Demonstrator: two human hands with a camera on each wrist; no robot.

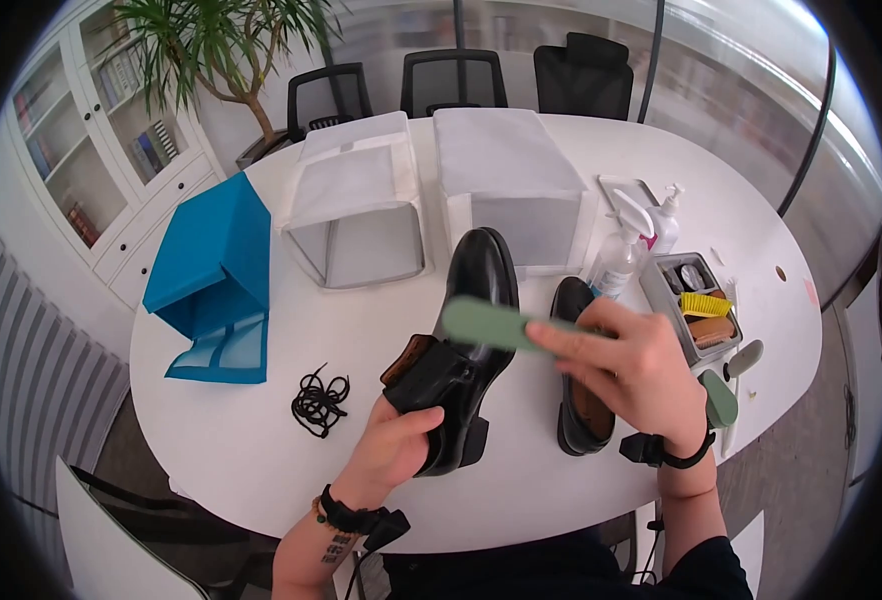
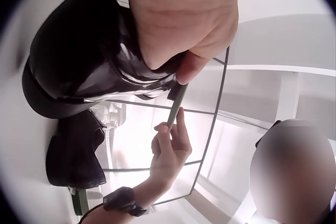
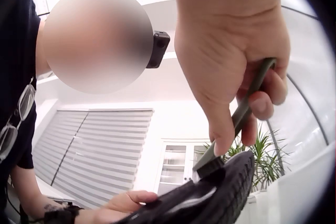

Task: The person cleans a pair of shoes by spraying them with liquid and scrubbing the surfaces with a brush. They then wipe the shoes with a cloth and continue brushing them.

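Observation:
My left hand (image 1: pixel 398 440) grips a black leather shoe (image 1: pixel 479 280) near its heel and raises it over the white table, toe pointing away. Its dark sole faces the right side, and its laces are out. In my right hand (image 1: pixel 641 365) is a green shoe brush (image 1: pixel 481 324), pinched by the handle between thumb and fingers. The brush head lies across the upper of the shoe; the right wrist view shows its short dark bristles (image 3: pixel 211 169) right at the leather. The second black shoe (image 1: pixel 569 425) stands on the table beneath my right hand.
Black shoelaces (image 1: pixel 319 402) lie in a heap at left. Behind stand a blue fabric box (image 1: pixel 211 250) and two whitish fabric boxes (image 1: pixel 351 190) (image 1: pixel 511 155). To the right are a spray bottle (image 1: pixel 618 258), a pump bottle (image 1: pixel 667 222), a grey tray (image 1: pixel 658 290) of brushes and another green brush (image 1: pixel 720 398).

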